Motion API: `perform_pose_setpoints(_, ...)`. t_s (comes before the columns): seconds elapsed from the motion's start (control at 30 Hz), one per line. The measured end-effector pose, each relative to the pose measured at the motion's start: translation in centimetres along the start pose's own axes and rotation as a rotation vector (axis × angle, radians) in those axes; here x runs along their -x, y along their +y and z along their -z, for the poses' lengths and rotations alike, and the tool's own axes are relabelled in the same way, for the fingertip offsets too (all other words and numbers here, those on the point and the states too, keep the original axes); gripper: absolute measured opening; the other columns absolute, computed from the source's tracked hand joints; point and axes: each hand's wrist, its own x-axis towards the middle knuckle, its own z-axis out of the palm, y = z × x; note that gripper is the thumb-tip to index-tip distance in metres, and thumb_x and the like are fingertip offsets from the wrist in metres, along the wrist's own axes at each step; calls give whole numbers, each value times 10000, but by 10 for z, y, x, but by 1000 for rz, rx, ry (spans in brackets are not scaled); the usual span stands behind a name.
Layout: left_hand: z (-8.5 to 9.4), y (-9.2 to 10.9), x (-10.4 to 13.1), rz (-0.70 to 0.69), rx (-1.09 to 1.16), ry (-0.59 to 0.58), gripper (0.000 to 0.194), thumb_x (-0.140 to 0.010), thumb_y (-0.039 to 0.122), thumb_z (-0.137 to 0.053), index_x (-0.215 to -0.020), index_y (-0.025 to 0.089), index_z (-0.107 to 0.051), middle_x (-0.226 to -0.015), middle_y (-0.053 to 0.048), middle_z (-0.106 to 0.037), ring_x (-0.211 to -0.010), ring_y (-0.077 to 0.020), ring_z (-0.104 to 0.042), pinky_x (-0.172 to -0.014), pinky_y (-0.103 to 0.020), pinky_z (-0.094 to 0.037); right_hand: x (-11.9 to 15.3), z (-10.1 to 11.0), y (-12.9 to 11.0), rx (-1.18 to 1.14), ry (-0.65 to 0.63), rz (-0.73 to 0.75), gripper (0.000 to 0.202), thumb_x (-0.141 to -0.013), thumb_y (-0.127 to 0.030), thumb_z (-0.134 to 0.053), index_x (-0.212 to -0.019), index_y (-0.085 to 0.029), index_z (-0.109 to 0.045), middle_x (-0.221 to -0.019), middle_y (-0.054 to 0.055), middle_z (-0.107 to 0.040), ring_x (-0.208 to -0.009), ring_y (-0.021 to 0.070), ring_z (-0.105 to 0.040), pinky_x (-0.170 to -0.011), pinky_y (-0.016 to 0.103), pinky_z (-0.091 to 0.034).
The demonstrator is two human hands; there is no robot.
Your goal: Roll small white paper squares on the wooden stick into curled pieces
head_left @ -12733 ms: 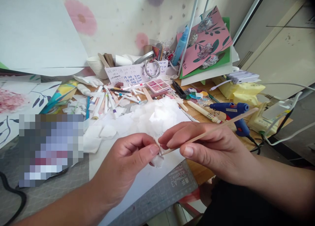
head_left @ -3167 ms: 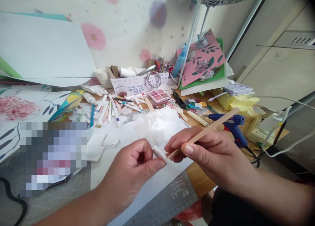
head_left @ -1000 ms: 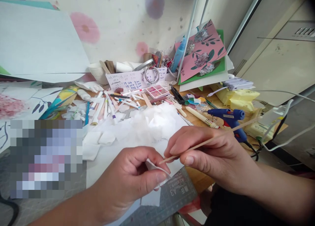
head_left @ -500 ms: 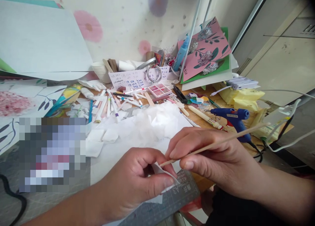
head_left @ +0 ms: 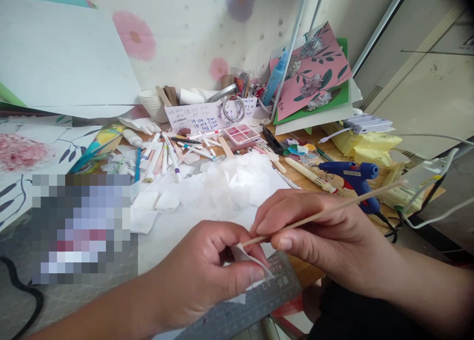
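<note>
Between the thumb and fingers of my left hand (head_left: 218, 266) a small piece of thin white paper (head_left: 246, 256) is pinched, partly hidden by the fingers. My right hand (head_left: 318, 236) grips a thin wooden stick (head_left: 333, 209) much like a pen. The stick's lower tip meets the upper edge of the paper, and its other end points up to the right. Behind my hands, a fluffy heap of white paper pieces (head_left: 240, 177) lies on a white sheet (head_left: 159, 251), with several flat squares (head_left: 144, 211) at its left.
Under the sheet is a grey cutting mat (head_left: 259, 298). A blue glue gun (head_left: 350, 174) with a cord lies at the right. Markers (head_left: 172, 157) and a pink palette (head_left: 241, 134) clutter the back. A pink flower card (head_left: 311, 78) leans at the back right; a pixelated patch hides something at left.
The whole view has shifted slightly. Both hands keep nearly the same pose, with the stick tip still at the paper's edge.
</note>
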Motion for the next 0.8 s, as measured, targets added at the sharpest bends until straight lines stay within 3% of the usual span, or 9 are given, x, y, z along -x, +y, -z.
perform_pose_setpoints(0.27, 1, -2, 0, -23, 3, -18, 101, -811, 249, -678, -750, 177, -643, -649, 80, -494, -619, -94, -416, -585, -214, -344, 3, 0, -1, -13, -9, 1, 65, -887, -57, -661, -917, -94, -706, -876, 82, -715, -853, 154, -700, -742, 245, -579)
perform_pose_setpoints(0.6, 2, -7, -1, -11, -66, 3, 115, -837, 295, -692, -861, 182, -702, -733, 60, -607, -688, -112, -509, -632, -218, -397, 0, 2, -2, 17, -31, -15, 51, -884, -70, -671, -915, -79, -711, -881, 98, -724, -858, 165, -707, -742, 254, -585)
perform_pose_setpoints(0.8, 2, -5, 0, -9, -83, 18, 80, -815, 276, -695, -808, 197, -706, -693, 65, -597, -673, -117, -515, -631, -222, -408, 0, 2, -3, -17, -27, -54, 55, -888, -71, -661, -871, -95, -707, -864, 83, -717, -855, 162, -705, -733, 244, -582)
